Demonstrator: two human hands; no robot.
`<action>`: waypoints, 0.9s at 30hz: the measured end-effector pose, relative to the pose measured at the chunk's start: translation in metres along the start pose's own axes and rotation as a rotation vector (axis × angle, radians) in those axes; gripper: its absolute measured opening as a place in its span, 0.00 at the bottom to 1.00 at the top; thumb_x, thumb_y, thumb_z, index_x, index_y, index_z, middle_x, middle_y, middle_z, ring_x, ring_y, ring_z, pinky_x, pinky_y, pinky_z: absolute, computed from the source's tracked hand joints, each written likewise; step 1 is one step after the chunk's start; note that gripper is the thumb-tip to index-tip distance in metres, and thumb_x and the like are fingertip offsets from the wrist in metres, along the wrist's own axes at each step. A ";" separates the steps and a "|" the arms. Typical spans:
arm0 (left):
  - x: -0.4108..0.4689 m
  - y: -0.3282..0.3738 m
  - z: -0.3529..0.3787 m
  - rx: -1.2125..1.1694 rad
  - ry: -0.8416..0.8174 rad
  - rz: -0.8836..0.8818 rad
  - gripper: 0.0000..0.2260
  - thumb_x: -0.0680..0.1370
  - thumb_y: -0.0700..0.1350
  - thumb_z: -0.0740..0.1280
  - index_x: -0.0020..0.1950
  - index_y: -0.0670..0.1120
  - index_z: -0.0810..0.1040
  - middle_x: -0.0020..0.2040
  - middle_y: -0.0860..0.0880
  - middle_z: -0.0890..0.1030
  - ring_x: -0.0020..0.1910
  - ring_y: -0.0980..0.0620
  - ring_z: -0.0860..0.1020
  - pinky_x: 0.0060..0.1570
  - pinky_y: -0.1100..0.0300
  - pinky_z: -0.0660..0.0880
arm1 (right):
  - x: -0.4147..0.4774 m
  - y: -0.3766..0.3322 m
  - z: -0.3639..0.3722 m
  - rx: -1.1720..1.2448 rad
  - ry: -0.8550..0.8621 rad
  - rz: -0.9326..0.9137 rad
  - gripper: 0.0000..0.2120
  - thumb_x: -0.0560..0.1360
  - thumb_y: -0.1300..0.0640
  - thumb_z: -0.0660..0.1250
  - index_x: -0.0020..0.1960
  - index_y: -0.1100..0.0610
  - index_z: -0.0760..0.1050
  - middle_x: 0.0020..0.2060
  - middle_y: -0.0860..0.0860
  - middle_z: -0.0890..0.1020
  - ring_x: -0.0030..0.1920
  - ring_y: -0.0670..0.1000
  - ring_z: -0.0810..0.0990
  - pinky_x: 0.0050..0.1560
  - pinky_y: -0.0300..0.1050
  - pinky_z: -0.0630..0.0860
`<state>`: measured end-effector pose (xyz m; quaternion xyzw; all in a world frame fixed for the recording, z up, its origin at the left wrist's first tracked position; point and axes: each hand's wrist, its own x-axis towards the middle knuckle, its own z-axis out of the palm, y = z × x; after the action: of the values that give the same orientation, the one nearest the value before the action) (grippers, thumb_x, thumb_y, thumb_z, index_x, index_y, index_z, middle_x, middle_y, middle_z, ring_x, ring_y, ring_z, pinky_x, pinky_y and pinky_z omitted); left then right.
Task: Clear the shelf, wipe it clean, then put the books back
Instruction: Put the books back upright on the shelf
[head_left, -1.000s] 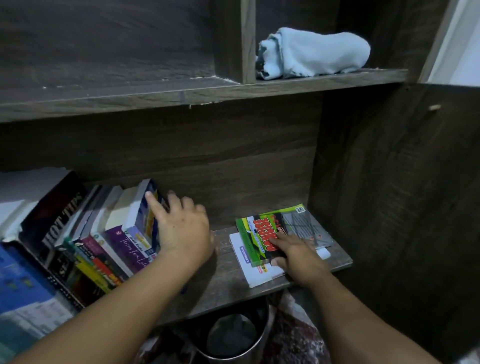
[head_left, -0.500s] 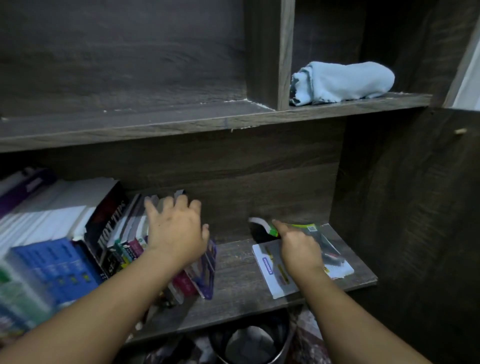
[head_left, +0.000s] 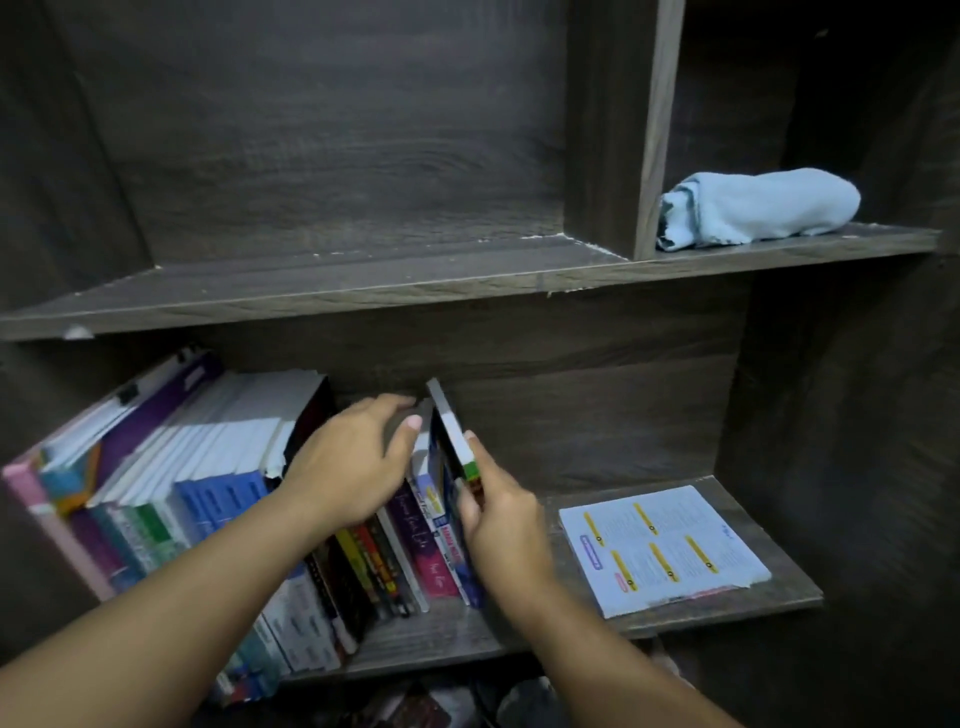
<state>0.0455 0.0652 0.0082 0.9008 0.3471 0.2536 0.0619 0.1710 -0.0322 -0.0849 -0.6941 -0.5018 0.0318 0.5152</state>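
Note:
A row of several books (head_left: 208, 488) stands leaning on the lower shelf (head_left: 779, 597). My left hand (head_left: 353, 462) lies over the tops of the right-hand books, fingers curled onto them. My right hand (head_left: 504, 525) grips a thin green-edged book (head_left: 449, 426) upright against the right end of the row. A white booklet (head_left: 660, 545) with yellow marks lies flat on the shelf to the right. A rolled light-blue cloth (head_left: 758, 205) sits on the upper shelf (head_left: 363, 280), right of the divider.
A vertical wooden divider (head_left: 649, 130) splits the upper shelf. The dark cabinet side wall (head_left: 857, 415) closes in the right. Below the lower shelf lie dim objects that I cannot make out.
My right hand lifted the green-edged book off the flat pile and stood it against the row. My left hand moved up onto the book tops. The view tilted up and left.

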 end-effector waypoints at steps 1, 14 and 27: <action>0.000 -0.003 -0.001 -0.010 -0.035 0.034 0.21 0.82 0.57 0.54 0.72 0.52 0.70 0.69 0.50 0.73 0.67 0.50 0.71 0.62 0.59 0.68 | 0.000 0.000 0.009 0.005 -0.076 0.011 0.29 0.79 0.58 0.62 0.77 0.45 0.58 0.66 0.53 0.76 0.60 0.54 0.77 0.57 0.40 0.71; -0.009 0.009 0.027 0.106 -0.100 0.014 0.21 0.81 0.54 0.57 0.74 0.52 0.67 0.74 0.55 0.67 0.73 0.54 0.64 0.74 0.45 0.55 | 0.008 0.036 -0.023 -0.455 -0.451 -0.131 0.36 0.74 0.56 0.62 0.79 0.49 0.52 0.74 0.51 0.65 0.69 0.56 0.69 0.66 0.48 0.69; -0.024 0.082 0.135 0.203 -0.050 0.254 0.19 0.68 0.53 0.69 0.56 0.48 0.82 0.57 0.51 0.82 0.65 0.48 0.75 0.68 0.34 0.56 | -0.003 0.135 -0.144 -0.845 -0.647 0.352 0.43 0.65 0.39 0.76 0.75 0.42 0.61 0.78 0.50 0.55 0.77 0.54 0.52 0.74 0.58 0.54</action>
<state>0.1466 -0.0032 -0.0944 0.9450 0.2528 0.2005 -0.0532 0.3400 -0.1285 -0.1197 -0.8683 -0.4800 0.1249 -0.0012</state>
